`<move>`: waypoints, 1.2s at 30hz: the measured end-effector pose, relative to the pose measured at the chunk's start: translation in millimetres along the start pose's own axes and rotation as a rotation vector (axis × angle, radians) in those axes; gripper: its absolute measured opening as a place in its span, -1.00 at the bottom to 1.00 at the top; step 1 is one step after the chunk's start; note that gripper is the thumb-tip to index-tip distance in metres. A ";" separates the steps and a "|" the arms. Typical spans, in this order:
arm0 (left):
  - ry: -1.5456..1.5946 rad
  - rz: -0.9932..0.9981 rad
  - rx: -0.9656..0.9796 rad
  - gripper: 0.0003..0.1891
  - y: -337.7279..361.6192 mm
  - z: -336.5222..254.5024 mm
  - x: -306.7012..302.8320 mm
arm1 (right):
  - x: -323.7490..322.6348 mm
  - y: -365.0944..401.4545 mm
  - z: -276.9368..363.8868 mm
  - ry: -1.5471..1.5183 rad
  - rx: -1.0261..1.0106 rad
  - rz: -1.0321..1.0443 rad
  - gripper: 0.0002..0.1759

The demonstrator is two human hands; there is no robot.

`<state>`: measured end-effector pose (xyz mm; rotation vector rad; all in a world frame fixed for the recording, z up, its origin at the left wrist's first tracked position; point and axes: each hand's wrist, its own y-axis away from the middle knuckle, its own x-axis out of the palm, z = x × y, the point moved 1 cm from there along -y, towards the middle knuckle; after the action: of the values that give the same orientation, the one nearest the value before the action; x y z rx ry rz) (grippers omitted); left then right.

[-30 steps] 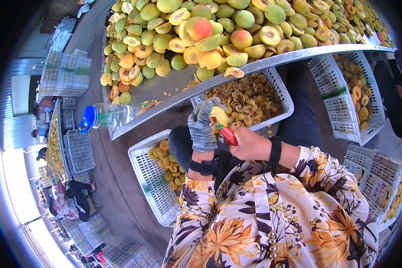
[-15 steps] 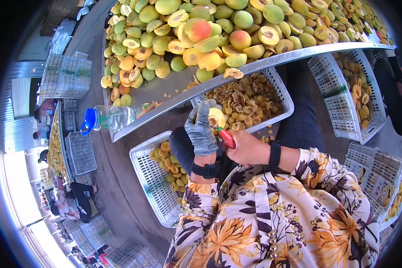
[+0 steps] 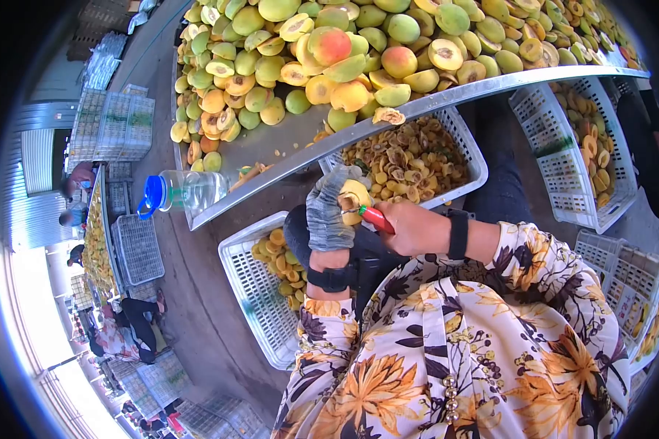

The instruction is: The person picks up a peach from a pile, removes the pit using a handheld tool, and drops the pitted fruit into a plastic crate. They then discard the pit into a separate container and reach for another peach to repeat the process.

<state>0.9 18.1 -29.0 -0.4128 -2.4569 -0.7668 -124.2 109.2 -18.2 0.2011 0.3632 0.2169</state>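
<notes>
1. A smooth metal table (image 3: 289,139) with a thin raised rim crosses the top of the frame, under a heap of rounded stone fruit (image 3: 388,29), green, yellow and red-blushed, many halved.
2. A floral shirt (image 3: 436,351), pale cloth with orange and dark blooms, fills the lower centre.
3. Pale plastic crates with slotted walls: the left crate (image 3: 250,298) at lower centre-left holds fruit halves; the middle crate (image 3: 483,167), partly beneath the table rim, holds wrinkled brownish-yellow pieces; the right crate (image 3: 553,146) at upper right holds fruit.
4. A clear bottle (image 3: 201,189) with a glossy blue lid is at the table's left corner.
5. Near the centre, the left hand (image 3: 329,219), in a ribbed grey knit glove, curls around a fruit half (image 3: 357,194).
6. The bare right hand (image 3: 423,233) is closed around the smooth red handle of a slim tool (image 3: 378,219); its green-collared end meets the fruit half.
</notes>
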 end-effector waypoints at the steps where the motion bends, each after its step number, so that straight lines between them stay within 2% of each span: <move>1: -0.001 -0.003 0.008 -0.75 2.5 -1.7 3.6 | 0.0 -0.2 -1.8 -0.016 -0.039 -0.031 -0.79; 5: 0.092 -0.004 0.009 -0.75 11.3 -4.6 15.7 | 6.5 2.0 0.2 -0.096 -0.088 -0.097 -0.80; 7: 0.089 0.012 0.026 -0.74 16.2 -6.2 27.1 | 5.4 4.4 3.2 -0.150 -0.028 -0.092 -0.80; 9: 0.012 -0.178 0.084 -0.73 26.4 -6.4 40.7 | 6.7 7.6 7.8 -0.183 -0.023 -0.111 -0.81; 14: -0.042 -0.166 0.122 -0.76 26.0 -1.4 37.8 | 19.9 12.1 8.9 -0.291 -0.029 -0.192 -0.83; 16: -0.075 -0.168 0.165 -0.76 19.1 6.0 27.2 | 19.6 14.9 15.7 -0.480 0.180 -0.122 -0.82; 19: -0.107 -0.166 0.207 -0.76 14.9 11.1 24.6 | 21.6 15.9 17.3 -0.486 0.190 -0.129 -0.80; 21: -0.184 -0.153 0.338 -0.71 15.5 10.1 28.5 | 23.3 15.7 16.6 -0.489 0.223 -0.131 -0.80; 23: -0.193 -0.109 0.288 -0.73 8.7 10.9 18.8 | 23.2 15.5 15.9 -0.496 0.256 -0.132 -0.79; 25: -0.203 -0.069 0.236 -0.74 5.7 7.7 6.1 | 20.3 14.8 14.3 -0.405 0.297 0.028 -0.79; 26: -0.131 0.015 0.118 -0.76 4.5 5.5 1.0 | 21.8 13.8 9.7 -0.409 0.298 0.028 -0.79; 27: -0.058 0.097 0.000 -0.77 4.7 1.6 -0.3 | 22.8 11.0 7.6 -0.289 0.149 -0.027 -0.79; 28: -0.059 0.093 -0.001 -0.77 7.0 -2.3 -1.6 | 23.7 9.8 7.0 -0.168 0.002 -0.080 -0.78; 30: -0.035 0.140 -0.078 -0.79 10.5 -9.3 -2.9 | 16.2 7.2 9.2 -0.079 0.033 -0.018 -0.77; 32: -0.105 0.155 -0.095 -0.78 8.5 -9.6 -9.0 | 15.5 5.9 9.5 0.008 0.064 0.041 -0.75; 35: -0.054 0.053 -0.031 -0.78 7.2 -6.0 -7.7 | 13.8 3.4 9.4 0.022 -0.034 -0.039 -0.79; 36: -0.060 0.038 0.018 -0.79 5.3 -3.1 -11.1 | 7.4 5.0 18.5 -0.185 0.127 0.111 -0.83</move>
<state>13.5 19.0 -30.8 -0.4806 -2.5018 -0.7264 -111.4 112.9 -2.5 0.3643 0.1822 0.2826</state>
